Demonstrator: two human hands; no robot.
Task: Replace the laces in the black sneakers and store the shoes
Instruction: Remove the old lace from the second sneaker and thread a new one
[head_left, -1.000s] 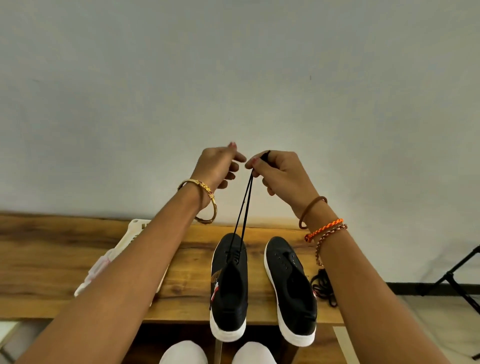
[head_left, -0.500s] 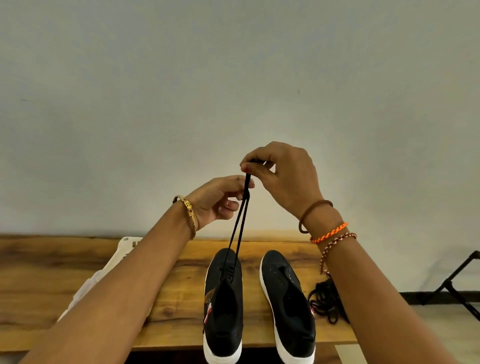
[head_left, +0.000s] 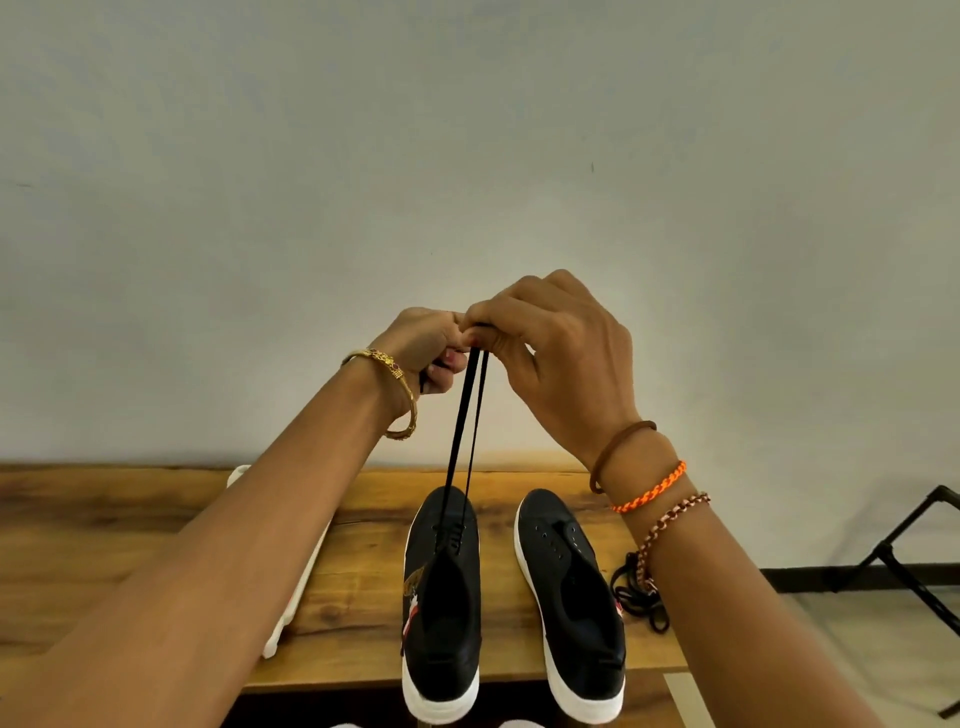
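Black lace (head_left: 466, 426) runs taut from the left sneaker (head_left: 441, 597) on the wooden bench (head_left: 130, 525) up to both hands; right hand (head_left: 561, 358) and left hand (head_left: 426, 348) fingers pinch its two ends together. Unlaced right sneaker (head_left: 571, 608) sits beside, spare laces (head_left: 636, 597) near it

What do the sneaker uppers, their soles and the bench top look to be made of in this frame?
Left sneaker and right sneaker: matte black uppers, probably canvas or similar fabric, no shine, punched lace holes. Soles: smooth white, likely rubber. Bench top: wood or wood-look surface, brown grain streaks, low sheen; solid or veneer cannot be told.
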